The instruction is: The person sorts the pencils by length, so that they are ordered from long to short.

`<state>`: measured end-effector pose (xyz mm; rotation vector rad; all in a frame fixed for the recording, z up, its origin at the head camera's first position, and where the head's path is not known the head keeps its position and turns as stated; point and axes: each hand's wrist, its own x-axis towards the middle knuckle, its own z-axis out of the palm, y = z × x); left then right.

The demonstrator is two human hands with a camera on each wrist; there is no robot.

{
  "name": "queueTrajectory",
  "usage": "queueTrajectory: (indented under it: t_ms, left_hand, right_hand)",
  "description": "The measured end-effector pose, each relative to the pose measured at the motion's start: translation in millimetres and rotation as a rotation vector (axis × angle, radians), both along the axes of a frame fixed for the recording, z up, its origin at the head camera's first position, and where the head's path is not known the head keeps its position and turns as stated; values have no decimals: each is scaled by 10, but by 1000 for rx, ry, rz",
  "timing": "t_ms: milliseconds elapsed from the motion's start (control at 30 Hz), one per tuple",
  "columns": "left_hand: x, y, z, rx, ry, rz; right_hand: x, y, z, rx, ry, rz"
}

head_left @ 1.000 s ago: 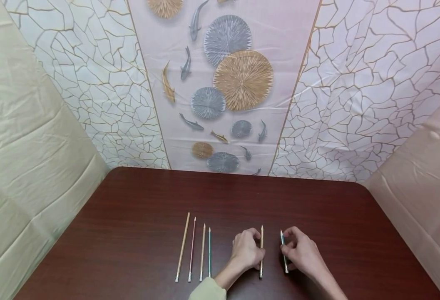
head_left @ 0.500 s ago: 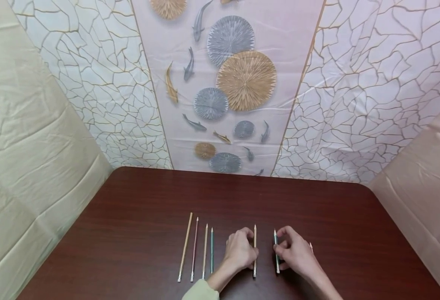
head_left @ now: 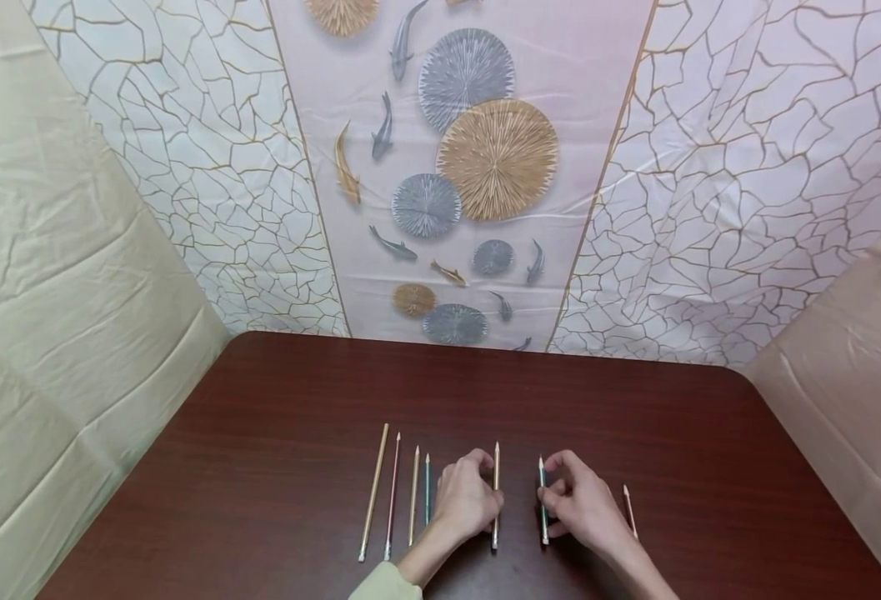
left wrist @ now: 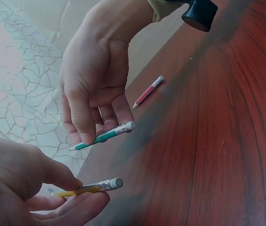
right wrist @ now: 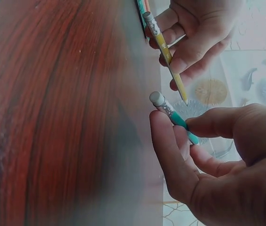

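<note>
My left hand (head_left: 464, 498) pinches a yellow pencil (head_left: 496, 477) between thumb and fingers, its sharpened tip pointing away from me and its eraser end towards me. To the right, my right hand (head_left: 584, 504) holds a shorter green pencil (head_left: 543, 504) the same way, roughly parallel to the yellow one. In the left wrist view the thumb presses along the green pencil (left wrist: 105, 136) near its middle. The right wrist view has the white eraser ends of both the yellow pencil (right wrist: 161, 44) and the green pencil (right wrist: 178, 118) sticking out past the fingers.
Left of my hands several pencils lie side by side: a long yellow pencil (head_left: 374, 492), a dark red pencil (head_left: 392, 496), another yellow pencil (head_left: 414, 493) and a green pencil (head_left: 427, 483). A short red pencil (head_left: 629, 510) lies right of my right hand on the brown table (head_left: 297, 400).
Both hands have moved left with their pencils, the left hand coming close to the row. The short red pencil has come into view from behind my right hand.
</note>
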<state>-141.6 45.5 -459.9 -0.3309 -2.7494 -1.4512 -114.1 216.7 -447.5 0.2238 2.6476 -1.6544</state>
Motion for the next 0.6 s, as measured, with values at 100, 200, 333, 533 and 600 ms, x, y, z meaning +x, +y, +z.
queueTrajectory:
  t_ms: [100, 200, 333, 533, 600]
  left_hand:
    - [-11, -42, 3, -10, 28, 6]
    - [-13, -83, 8, -9, 44, 6]
    - [-16, -126, 11, -7, 37, 2]
    - [-19, -188, 12, -20, 46, 12]
    - [-21, -212, 8, -22, 58, 15]
  right_hand:
    - [-11, -17, -4, 3, 7, 8]
    - [-21, -35, -5, 4, 10, 20]
    - [-36, -59, 1, -2, 14, 33]
    - [-54, -99, 6, -34, 26, 54]
    - [-56, -114, 7, -40, 29, 60]
